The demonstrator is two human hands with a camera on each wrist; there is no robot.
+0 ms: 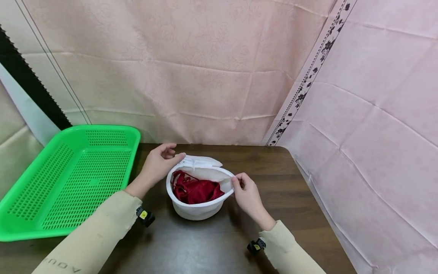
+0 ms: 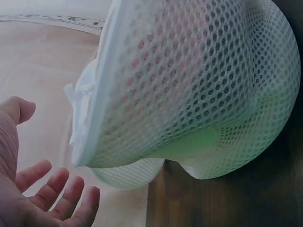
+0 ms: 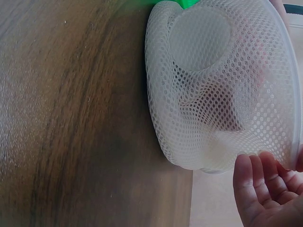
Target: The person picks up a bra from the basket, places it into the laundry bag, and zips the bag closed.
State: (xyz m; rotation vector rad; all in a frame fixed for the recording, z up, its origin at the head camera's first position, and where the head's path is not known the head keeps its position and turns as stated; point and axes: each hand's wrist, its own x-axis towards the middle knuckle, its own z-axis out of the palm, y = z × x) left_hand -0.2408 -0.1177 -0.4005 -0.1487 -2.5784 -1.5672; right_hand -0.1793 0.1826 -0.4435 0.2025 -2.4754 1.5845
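Observation:
A white mesh laundry bag stands on the table with its round mouth facing up. Dark red satin cloth with thin straps lies bunched inside it. The bag's white lid is folded back behind the mouth. My right hand pinches the rim on the right side, thumb and fingers at the edge. At the back left, my left hand has its thumb beside the lid. In the left wrist view, the fingers of that hand are loosely spread and hold nothing. Through the mesh, the cloth shows dimly.
A large green plastic basket with a perforated floor stands left of the bag. The dark wooden table ends at a pale patterned cloth hung behind it. Another cloth hangs along the right side.

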